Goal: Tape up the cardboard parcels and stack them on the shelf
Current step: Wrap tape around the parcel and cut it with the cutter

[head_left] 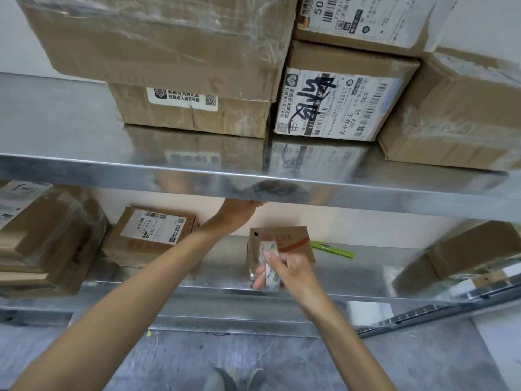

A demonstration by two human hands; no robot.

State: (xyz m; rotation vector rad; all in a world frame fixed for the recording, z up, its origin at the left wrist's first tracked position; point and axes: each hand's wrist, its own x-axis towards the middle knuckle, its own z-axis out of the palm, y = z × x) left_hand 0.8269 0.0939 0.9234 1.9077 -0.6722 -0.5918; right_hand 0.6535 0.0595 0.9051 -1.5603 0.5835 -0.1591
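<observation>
The small cardboard parcel (282,240) stands upright on the lower shelf (366,277), near its front edge and roughly in the middle, with red print on its upper face. Your right hand (291,270) is at the parcel's front face, its fingers curled round a roll of tape (270,275) that it grips against the cardboard. Your left hand (239,211) reaches up and back above the parcel to the underside of the upper shelf (84,167). Its fingers are hidden behind that shelf's front lip, so you cannot tell whether it is gripping anything.

Just behind the parcel to the right, a green pen (334,249) lies on the lower shelf. To the left sits a labelled parcel (152,235), and beyond it, at the far left, a pile of taped cardboard (42,241). Another taped box (473,249) stands at the right end of the same shelf.

On the upper shelf a large box wrapped in clear tape (158,43) rests on a flatter box (191,114). Beside them is a box with black handwriting across its label (338,100), with one more labelled box (366,18) stacked on it. A plain box (456,114) sits at the far right. Below, your shoes (239,376) show on the grey floor (169,362).
</observation>
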